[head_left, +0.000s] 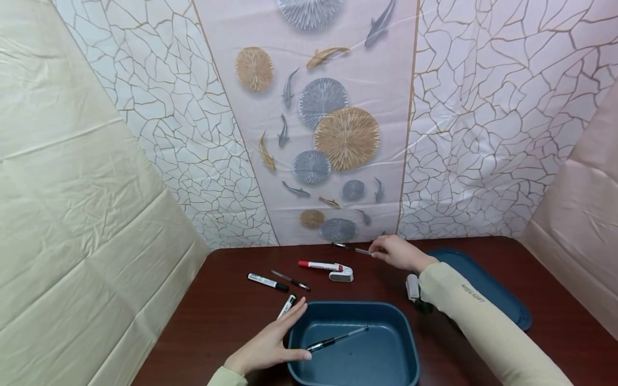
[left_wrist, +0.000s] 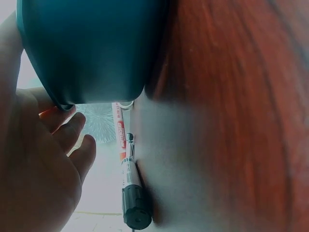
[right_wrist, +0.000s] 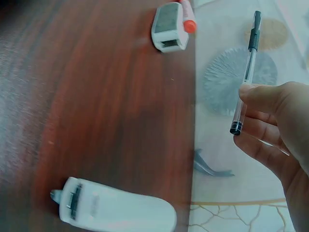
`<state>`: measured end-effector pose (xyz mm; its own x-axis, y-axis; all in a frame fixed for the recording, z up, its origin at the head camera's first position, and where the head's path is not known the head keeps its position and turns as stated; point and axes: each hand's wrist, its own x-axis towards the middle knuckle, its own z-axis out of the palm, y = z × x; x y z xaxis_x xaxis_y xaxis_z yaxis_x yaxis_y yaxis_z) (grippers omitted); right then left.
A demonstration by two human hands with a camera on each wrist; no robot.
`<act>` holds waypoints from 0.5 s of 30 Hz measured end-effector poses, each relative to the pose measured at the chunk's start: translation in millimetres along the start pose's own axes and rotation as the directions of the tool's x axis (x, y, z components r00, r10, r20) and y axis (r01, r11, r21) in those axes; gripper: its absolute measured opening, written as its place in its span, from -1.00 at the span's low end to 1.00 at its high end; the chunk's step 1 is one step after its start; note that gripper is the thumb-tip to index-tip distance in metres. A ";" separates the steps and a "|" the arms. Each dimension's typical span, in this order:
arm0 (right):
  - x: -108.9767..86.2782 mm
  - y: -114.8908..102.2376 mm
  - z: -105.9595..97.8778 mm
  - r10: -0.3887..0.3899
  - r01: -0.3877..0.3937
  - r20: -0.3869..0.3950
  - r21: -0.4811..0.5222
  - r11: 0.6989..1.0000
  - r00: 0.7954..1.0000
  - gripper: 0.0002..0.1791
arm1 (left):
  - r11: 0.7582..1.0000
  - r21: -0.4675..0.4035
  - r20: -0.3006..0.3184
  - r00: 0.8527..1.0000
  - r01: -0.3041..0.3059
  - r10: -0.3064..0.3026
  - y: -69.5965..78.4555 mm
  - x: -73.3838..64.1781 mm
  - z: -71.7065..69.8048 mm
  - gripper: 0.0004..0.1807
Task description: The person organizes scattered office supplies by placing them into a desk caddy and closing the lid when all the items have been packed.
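My right hand [head_left: 397, 252] pinches a clear-barrelled pen with a black grip [right_wrist: 251, 60] between thumb and fingers. It hovers at the table's far edge, with the black end of the pen pointing left in the head view. My left hand [head_left: 270, 343] holds the left rim of a blue plastic box [head_left: 410, 343], thumb reaching over the inside and fingers along the outer corner. Inside the box lies another clear pen with a black grip [head_left: 338, 339], slanted, its lower end beside the left thumb. A black-capped white marker [left_wrist: 131, 179] lies just outside the box, near the left fingers.
Left of centre lie another black-capped marker [head_left: 267, 281] and a dark pen [head_left: 291, 280]. A red-capped marker [head_left: 318, 265] touches a small white-and-grey item [head_left: 341, 275]. A white rounded item [right_wrist: 120, 205] sits under the right forearm, beside a blue lid [head_left: 487, 284]. Patterned cloth [head_left: 338, 107] stands behind.
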<state>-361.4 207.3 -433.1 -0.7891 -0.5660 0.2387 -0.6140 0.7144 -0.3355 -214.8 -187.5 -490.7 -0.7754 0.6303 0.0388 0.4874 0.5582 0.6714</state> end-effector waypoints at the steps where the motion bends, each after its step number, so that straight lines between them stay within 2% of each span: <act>1: 0.3 1.9 -1.6 0.012 -0.012 -0.007 -0.006 1.000 1.000 -0.86 | 1.000 0.002 -0.002 1.000 -0.004 0.004 0.2 -0.3 0.2 0.04; 8: 2.4 11.9 -18.1 0.101 -0.099 -0.066 0.039 0.994 0.993 -0.80 | 1.000 0.013 -0.019 1.000 -0.022 0.023 2.1 -1.4 0.2 0.05; 15: -2.6 15.4 -28.1 0.191 -0.172 -0.166 0.122 0.978 0.967 -0.78 | 1.000 0.017 -0.018 1.000 -0.024 0.024 0.9 -0.8 0.3 0.04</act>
<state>-369.4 231.4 -413.2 -0.8838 -0.3430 0.3181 -0.4622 0.7454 -0.4804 -213.6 -187.4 -490.4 -0.7707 0.6336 0.0681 0.5123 0.5524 0.6576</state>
